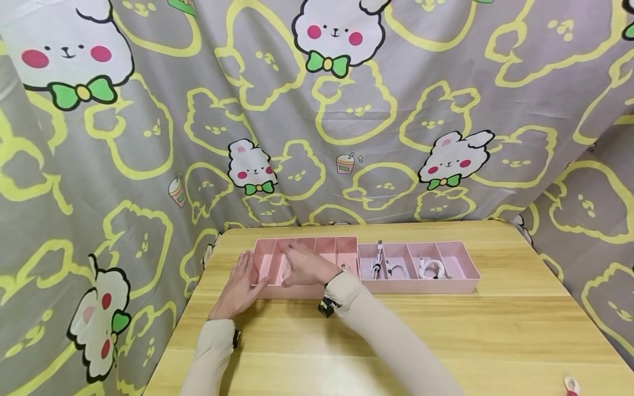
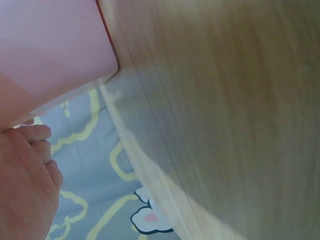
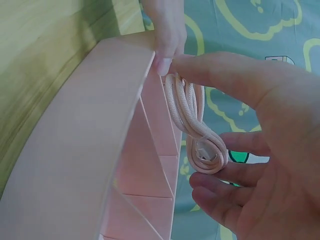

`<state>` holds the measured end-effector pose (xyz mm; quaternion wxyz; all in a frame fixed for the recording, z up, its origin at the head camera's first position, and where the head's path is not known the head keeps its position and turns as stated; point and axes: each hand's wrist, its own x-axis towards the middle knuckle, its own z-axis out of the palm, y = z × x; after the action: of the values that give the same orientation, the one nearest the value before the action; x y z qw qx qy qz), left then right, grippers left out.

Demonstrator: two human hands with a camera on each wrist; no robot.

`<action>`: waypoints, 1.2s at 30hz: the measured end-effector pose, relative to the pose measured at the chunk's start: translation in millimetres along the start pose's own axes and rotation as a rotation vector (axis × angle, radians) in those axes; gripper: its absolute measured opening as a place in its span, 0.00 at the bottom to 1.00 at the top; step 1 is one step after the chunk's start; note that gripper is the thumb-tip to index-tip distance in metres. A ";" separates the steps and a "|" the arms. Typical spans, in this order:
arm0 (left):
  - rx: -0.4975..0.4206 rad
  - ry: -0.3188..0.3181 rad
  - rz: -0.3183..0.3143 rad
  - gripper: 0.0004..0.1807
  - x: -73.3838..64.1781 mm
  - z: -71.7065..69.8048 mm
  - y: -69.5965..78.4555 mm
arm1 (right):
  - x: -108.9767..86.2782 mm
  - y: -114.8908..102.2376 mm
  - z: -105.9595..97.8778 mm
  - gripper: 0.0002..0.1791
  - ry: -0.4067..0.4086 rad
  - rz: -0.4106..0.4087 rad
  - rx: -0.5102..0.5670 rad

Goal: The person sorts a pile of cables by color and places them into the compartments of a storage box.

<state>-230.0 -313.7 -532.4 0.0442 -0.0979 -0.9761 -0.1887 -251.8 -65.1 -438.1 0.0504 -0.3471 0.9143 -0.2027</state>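
Observation:
A coiled, braided pale pink cable (image 3: 192, 117) with a light connector hangs in my right hand (image 3: 260, 120), between the thumb and the fingers. In the head view the right hand (image 1: 307, 264) is over the second compartment from the left of a pink divided box (image 1: 297, 292). My left hand (image 1: 240, 289) rests at that box's left end, with fingers stretched along the end wall and the thumb at the front rim. The left wrist view shows part of the left hand (image 2: 27, 185) beside the box's pink wall (image 2: 55, 45).
A second, lighter pink box (image 1: 421, 286) adjoins on the right, with bundled white cables (image 1: 433, 268) in several compartments. A small white and red item (image 1: 572, 385) lies at the near right of the wooden table (image 1: 446, 324). A patterned curtain (image 1: 356, 192) hangs behind.

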 end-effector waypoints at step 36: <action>-0.018 -0.006 -0.009 0.55 -0.8 1.4 -0.6 | 13.5 3.9 21.1 0.61 0.004 0.036 -0.048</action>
<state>-229.4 -313.9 -534.0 0.0395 -0.0944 -0.9750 -0.1972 -259.5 -78.5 -458.2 0.0438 -0.3313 0.9251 -0.1806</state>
